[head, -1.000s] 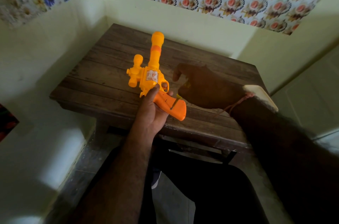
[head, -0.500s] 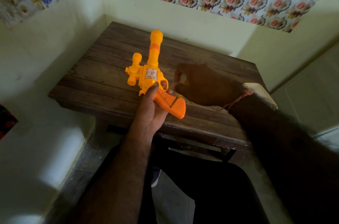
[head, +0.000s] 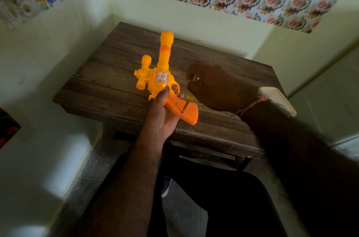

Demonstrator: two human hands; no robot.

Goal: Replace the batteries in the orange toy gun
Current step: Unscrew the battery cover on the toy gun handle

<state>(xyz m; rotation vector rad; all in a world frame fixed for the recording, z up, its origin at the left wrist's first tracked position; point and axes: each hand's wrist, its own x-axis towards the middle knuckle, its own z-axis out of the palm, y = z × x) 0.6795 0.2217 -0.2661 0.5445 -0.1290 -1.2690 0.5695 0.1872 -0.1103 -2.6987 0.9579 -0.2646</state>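
Observation:
My left hand [head: 163, 118] grips the orange toy gun [head: 161, 81] by its darker orange handle, barrel pointing away over the wooden table [head: 116, 65]. A small yellow-handled screwdriver [head: 186, 103] stands tilted with its tip in the handle near the butt; the handle's cover looks closed. My right hand [head: 217, 87] hovers in shadow just right of the gun, above the screwdriver. Its fingers are curled round a small pale glinting piece [head: 196, 78], too dark to identify. Whether this hand touches the screwdriver's handle is unclear.
The table stands in a corner, with pale walls at the left and behind. A pale flat object [head: 279, 102] lies at the table's right edge, behind my right wrist. My dark-clothed legs are below the table's front edge.
My right hand has drawn slightly up and away from the gun's handle. The screwdriver stays in the handle and the gun has barely moved.

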